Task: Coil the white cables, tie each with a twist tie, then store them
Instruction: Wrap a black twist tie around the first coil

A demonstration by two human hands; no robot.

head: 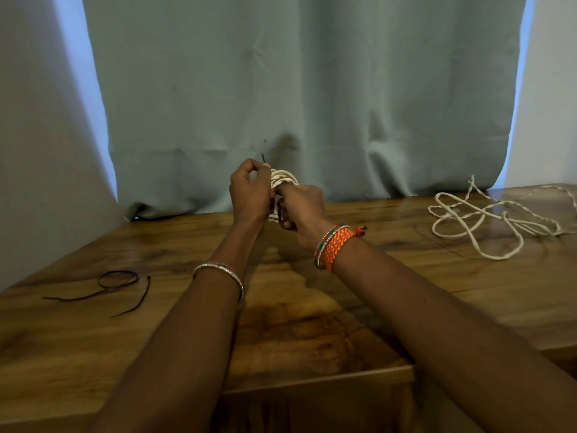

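- Now the coiled white cable [282, 178] is held up above the desk [312, 307], between the two hands, in front of the grey-green curtain [312, 89].
- Around the coil goes a thin dark twist tie [280, 210]; one end of it sticks up above the left fingers, and a dark piece shows between the hands.
- The left hand [249, 195] has its fingers curled and pinches the upper end of the tie, just beside the coil.
- The right hand [301, 207] is curled around the lower part of the coil; whether it also holds the tie I cannot tell.
- A thin bangle [223, 270] sits on the left forearm; an orange braided band [335, 245] and a beaded bangle sit on the right wrist.
- A second white cable [487, 220] lies loose and tangled on the desk, far to the right.
- Two spare dark ties [118, 284] lie on the desk to the left, one of them looped.
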